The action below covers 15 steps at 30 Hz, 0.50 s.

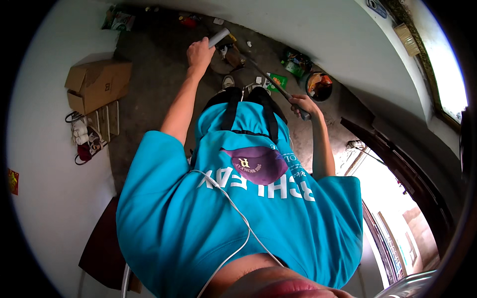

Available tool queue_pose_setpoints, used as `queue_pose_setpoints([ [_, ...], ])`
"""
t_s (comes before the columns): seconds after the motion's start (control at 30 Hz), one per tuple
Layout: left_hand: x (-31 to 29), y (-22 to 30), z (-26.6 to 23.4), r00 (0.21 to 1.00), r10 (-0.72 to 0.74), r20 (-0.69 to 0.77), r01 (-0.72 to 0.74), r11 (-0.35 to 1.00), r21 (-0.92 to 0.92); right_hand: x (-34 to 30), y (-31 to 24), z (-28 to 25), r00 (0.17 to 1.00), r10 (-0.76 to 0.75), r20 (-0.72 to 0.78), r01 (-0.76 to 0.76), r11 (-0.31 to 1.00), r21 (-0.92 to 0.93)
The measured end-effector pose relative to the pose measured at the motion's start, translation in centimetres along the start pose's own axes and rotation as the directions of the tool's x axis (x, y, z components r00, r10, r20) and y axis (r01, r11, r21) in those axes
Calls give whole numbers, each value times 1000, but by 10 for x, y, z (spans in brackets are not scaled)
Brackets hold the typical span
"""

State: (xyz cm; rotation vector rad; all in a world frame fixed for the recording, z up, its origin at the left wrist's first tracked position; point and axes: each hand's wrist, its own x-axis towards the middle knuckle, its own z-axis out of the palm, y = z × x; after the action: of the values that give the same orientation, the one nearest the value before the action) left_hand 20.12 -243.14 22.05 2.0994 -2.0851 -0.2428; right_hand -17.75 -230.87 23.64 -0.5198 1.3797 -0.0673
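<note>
At right of centre, the right hand (304, 105) has its fingers wrapped around the thick end of a dark rod (282, 91), which slants toward upper centre. The left hand (199, 53), at upper centre, curls its fingers around a grey tube (218, 37). Farther, at upper right, stands a dark bin (324, 96).

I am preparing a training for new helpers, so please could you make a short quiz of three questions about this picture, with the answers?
1. Choose one. The right hand holds:
A) a cup
B) a long dark stick
C) a book

2. True or false: the left hand holds a grey tube.

3. Fill the gap: the cardboard box is on the ____ side of the picture.

Key: 1. B; 2. true; 3. left.
</note>
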Motion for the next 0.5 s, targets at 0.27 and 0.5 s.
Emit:
queue_pose_setpoints([
  [0.27, -8, -1, -6, 1000, -18, 18, 18, 1000, 8, 52, 3, 22, 952, -183, -245, 60, 898, -436],
  [0.5, -15, -5, 3, 1000, -7, 15, 7, 1000, 13, 46, 25, 46, 994, -96, -49, 74, 939, -335],
])
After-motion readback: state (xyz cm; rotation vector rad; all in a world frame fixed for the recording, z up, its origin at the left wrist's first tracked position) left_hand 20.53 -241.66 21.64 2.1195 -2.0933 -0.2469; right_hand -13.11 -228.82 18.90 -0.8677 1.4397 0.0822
